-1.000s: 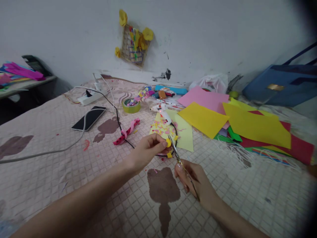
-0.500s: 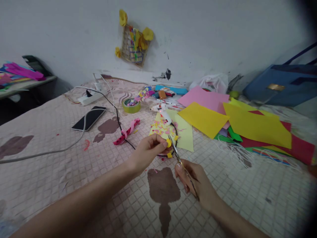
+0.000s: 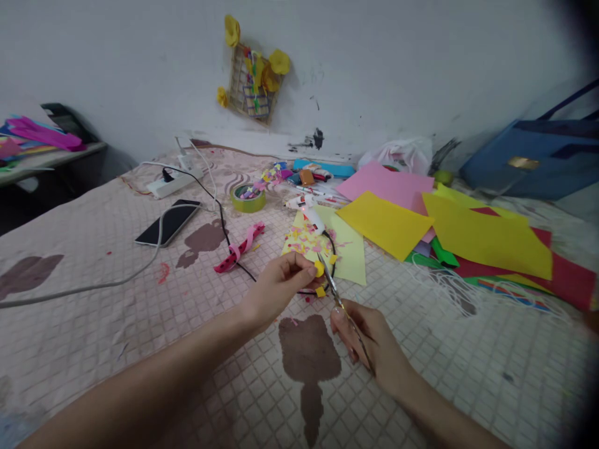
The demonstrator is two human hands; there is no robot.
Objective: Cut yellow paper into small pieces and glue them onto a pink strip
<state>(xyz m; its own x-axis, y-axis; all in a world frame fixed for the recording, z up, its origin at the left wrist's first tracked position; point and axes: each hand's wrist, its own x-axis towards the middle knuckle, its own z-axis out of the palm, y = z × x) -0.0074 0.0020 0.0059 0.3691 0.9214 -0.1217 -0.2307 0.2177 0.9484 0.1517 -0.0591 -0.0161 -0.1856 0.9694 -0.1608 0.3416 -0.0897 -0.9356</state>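
Scissors [image 3: 333,288] are gripped in the right hand [image 3: 384,346], blades pointing away from the person; the left hand [image 3: 276,284] is closed in a pinch on 1 small yellow piece [image 3: 319,269], held just beside the blades, though whether they touch it I cannot tell; 2 yellow squares [image 3: 320,292] show near the blades, beside a black cord [image 3: 334,243] that curves from a white glue gun [image 3: 314,221]; beyond the hands, a pale yellow sheet [image 3: 352,262] lies on the patterned cloth [image 3: 224,374], strewn with pink and yellow snippets [image 3: 296,236]; to the left lies a red stick [image 3: 226,264] with a pink strip [image 3: 251,236] wound around it; behind that stands a roll of tape [image 3: 249,204]; farther left rests a phone [image 3: 163,226], a grey cable [image 3: 103,286] passing over it; to the right, 1 pink sheet [image 3: 386,182] lies partly under a yellow sheet [image 3: 384,224]; loose white string [image 3: 442,287] lies near them; a blue bag [image 3: 552,162] stands at far right.
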